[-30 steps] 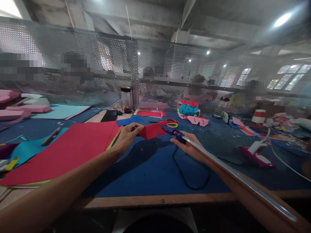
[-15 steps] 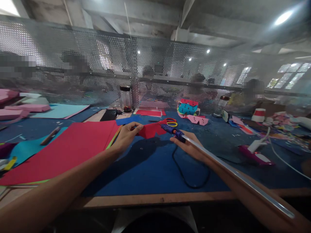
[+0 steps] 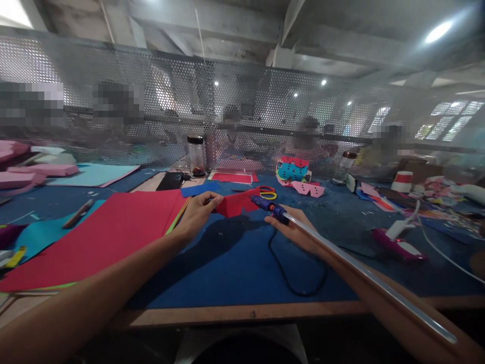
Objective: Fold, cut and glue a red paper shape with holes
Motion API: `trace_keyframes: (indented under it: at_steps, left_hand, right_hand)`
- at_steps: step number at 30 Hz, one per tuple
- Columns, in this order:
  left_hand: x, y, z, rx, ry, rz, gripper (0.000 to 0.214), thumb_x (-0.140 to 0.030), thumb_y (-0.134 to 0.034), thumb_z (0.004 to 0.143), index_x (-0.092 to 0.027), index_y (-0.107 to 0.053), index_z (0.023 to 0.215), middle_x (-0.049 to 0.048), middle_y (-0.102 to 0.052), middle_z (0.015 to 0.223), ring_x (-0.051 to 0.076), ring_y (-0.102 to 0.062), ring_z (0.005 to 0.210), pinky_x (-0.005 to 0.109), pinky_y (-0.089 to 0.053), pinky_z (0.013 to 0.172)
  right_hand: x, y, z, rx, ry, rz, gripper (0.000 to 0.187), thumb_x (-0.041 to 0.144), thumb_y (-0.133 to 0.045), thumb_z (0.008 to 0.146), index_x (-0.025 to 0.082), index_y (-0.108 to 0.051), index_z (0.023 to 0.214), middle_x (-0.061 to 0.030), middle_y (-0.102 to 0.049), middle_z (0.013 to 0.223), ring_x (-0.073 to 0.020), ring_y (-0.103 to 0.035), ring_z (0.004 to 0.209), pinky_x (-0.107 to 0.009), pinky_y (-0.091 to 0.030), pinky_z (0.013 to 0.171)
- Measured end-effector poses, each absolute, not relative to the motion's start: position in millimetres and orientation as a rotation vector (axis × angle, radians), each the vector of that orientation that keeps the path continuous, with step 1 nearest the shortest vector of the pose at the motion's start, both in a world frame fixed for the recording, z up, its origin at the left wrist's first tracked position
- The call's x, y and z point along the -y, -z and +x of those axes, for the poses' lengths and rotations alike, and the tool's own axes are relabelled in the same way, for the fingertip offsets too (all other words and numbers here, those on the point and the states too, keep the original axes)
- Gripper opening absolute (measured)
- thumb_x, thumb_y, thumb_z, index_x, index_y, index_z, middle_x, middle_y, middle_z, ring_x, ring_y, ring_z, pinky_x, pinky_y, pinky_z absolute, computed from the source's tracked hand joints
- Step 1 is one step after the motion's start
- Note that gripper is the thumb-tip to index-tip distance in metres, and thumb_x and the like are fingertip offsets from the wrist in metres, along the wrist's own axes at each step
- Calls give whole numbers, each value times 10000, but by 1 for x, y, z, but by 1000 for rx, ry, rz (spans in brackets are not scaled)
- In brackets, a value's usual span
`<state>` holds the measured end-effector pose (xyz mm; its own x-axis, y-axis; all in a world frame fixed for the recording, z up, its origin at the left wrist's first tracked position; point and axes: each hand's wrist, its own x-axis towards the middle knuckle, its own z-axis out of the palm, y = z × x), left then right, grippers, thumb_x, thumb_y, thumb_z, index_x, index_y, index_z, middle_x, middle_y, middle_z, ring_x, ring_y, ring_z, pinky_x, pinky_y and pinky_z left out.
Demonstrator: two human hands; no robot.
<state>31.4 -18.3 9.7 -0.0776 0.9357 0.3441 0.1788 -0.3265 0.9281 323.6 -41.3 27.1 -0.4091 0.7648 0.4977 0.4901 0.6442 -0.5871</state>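
Between thumb and fingers, my left hand [image 3: 202,210] pinches one end of a folded red paper piece [image 3: 235,204] with a notch in its lower edge. My right hand [image 3: 293,225] is closed round a dark blue hot glue gun [image 3: 275,208]. Its nozzle is at the right end of the red paper; whether they touch, I cannot tell. A long clear glue stick [image 3: 364,273] sticks out of the gun's back, over my right forearm. Just behind the paper lie scissors [image 3: 268,195] with red and yellow handles.
Large red sheets [image 3: 106,227] lie at left, with a blue strip [image 3: 200,189] beyond. Dotted paper shapes [image 3: 293,169] stand at the back, near a jar [image 3: 196,155]. A purple power strip [image 3: 399,245] with a white plug is at right. A perforated metal screen [image 3: 242,96] stands behind.
Almost nothing differs. My hands, the red paper and the glue gun hold nearly the same place; the view has shifted very slightly.
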Motion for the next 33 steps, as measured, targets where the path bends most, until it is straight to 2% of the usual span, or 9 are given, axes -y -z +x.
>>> trace_keyframes:
  at_steps: [9, 15, 21, 29, 33]
  left_hand:
    - [22, -13, 34, -1227, -1469, 1513, 279, -461, -705, 814, -184, -698, 837, 8, -662, 778, 146, -595, 719, 272, -459, 683]
    - [21, -12, 31, -1225, -1469, 1525, 294, -475, -701, 816, -182, -700, 844, 11, -661, 796, 155, -596, 745, 279, -461, 702]
    - [24, -17, 33, -1303, -1456, 1513, 290, -475, -704, 799, -186, -695, 819, -14, -616, 721, 125, -528, 637, 249, -403, 589]
    - [19, -12, 29, -1254, -1508, 1488, 289, -485, -700, 813, -198, -693, 837, 2, -645, 755, 138, -568, 664, 254, -447, 614]
    - [17, -21, 26, -1242, -1619, 1348, 279, -469, -756, 750, -202, -675, 767, 13, -640, 725, 158, -586, 675, 267, -480, 607]
  right_hand:
    - [40, -27, 323, 2080, -447, -973, 341, 498, -602, 914, 200, -542, 761, 25, -485, 679, -127, -434, 640, -243, -370, 592]
    - [41, -26, 323, 2055, -466, -977, 348, 512, -622, 894, 192, -576, 766, 18, -510, 674, -126, -449, 634, -244, -374, 573]
    - [46, -30, 323, 1948, -639, -1005, 345, 528, -651, 871, 184, -650, 842, 5, -570, 682, -133, -500, 620, -251, -410, 558]
    - [37, -18, 325, 1904, -794, -1008, 397, 572, -666, 860, 182, -675, 934, -9, -627, 762, -121, -537, 621, -261, -457, 590]
    - [35, -19, 324, 1898, -877, -1030, 412, 584, -671, 850, 182, -657, 939, -21, -636, 754, -140, -573, 641, -284, -490, 607]
